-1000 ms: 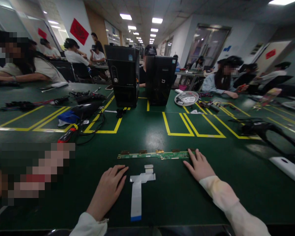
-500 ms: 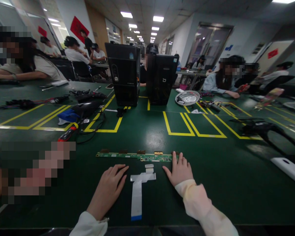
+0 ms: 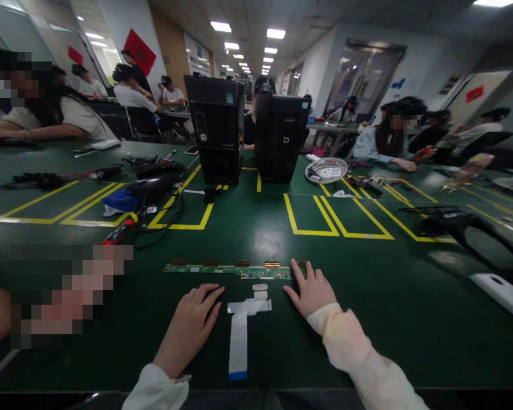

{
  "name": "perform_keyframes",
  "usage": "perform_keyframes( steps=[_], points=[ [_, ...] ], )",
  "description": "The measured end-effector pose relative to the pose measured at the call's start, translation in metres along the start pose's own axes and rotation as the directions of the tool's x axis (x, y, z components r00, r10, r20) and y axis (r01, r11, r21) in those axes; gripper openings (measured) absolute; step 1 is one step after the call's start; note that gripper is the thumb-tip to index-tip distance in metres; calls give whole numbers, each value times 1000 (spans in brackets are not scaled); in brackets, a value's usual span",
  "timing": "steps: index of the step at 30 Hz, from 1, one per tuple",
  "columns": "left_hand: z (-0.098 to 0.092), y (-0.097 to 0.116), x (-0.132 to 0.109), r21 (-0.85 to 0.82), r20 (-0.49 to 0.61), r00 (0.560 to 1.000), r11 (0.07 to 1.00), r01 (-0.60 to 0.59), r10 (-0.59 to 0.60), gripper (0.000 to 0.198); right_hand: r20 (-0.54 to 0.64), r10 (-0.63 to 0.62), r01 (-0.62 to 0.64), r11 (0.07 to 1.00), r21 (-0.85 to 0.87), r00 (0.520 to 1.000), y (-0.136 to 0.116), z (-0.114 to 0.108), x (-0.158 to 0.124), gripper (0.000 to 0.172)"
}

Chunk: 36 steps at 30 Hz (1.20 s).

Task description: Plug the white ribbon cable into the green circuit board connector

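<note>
A long, narrow green circuit board (image 3: 222,270) lies crosswise on the table, with copper-coloured tabs along its far edge. My right hand (image 3: 314,290) rests with fingers spread over the board's right end, which it partly covers. Closer to me is a white flat ribbon cable (image 3: 238,341), bent into a T shape, with a blue end toward me and a small connector (image 3: 260,288) near the board. To the left of the cable my left hand (image 3: 192,324) lies on the table, fingers stretched out and holding nothing.
Two black computer towers (image 3: 216,131) stand at the back. A red-and-black handled tool (image 3: 119,232), cables and a blue item (image 3: 120,202) lie to the left. On the right are a white basket (image 3: 326,170), a black frame (image 3: 465,222) and a white device (image 3: 502,296). Other people sit around.
The circuit board has slid slightly to the left, and my right hand's fingers have shifted left with it. My left hand and the ribbon cable have stayed in place.
</note>
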<state>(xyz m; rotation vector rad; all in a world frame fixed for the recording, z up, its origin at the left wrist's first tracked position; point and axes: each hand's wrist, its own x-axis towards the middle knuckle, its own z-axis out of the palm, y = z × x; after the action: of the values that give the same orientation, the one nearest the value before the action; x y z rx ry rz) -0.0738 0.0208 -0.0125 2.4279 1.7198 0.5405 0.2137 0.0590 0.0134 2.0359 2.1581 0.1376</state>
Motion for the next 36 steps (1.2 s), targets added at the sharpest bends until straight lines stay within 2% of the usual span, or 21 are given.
perform_keyframes(
  steps=[3, 5, 7, 9, 11, 16, 21, 25, 30, 36],
  points=[
    [-1, 0, 1, 3, 7, 1000, 1000, 3, -3, 37, -107, -71, 78, 995, 63, 992, 22, -5, 9, 63],
    [-1, 1, 1, 2, 9, 1000, 1000, 4, -4, 37, -241, -219, 250, 962, 108, 946, 37, -7, 15, 52],
    [-1, 1, 1, -2, 8, 1000, 1000, 4, -4, 37, -385, -410, 495, 856, 151, 827, 48, -5, 21, 39],
    [-1, 1, 1, -8, 3, 1000, 1000, 7, -7, 37, -488, -520, 670, 715, 200, 701, 51, 2, 24, 31],
    [-1, 1, 0, -12, -3, 1000, 1000, 11, -11, 37, -532, -541, 731, 635, 249, 651, 48, 12, 26, 29],
    [-2, 2, 0, -16, 2, 1000, 1000, 9, -9, 37, -497, -560, 735, 614, 289, 663, 33, 26, 27, 29],
    [-4, 3, 1, -14, 7, 1000, 1000, 18, -18, 37, -510, -598, 780, 548, 303, 618, 29, 25, 32, 27],
    [-4, 8, 3, -10, 15, 1000, 1000, 24, -24, 35, -514, -585, 774, 537, 334, 628, 30, 26, 34, 26],
    [0, 38, 4, -36, -29, 1000, 999, -12, 11, 34, -492, -580, 758, 546, 357, 649, 34, 31, 31, 29],
    [7, 79, 6, -56, 58, 988, 988, -141, 144, 39, -481, -572, 744, 564, 359, 665, 34, 33, 30, 30]
  ],
)
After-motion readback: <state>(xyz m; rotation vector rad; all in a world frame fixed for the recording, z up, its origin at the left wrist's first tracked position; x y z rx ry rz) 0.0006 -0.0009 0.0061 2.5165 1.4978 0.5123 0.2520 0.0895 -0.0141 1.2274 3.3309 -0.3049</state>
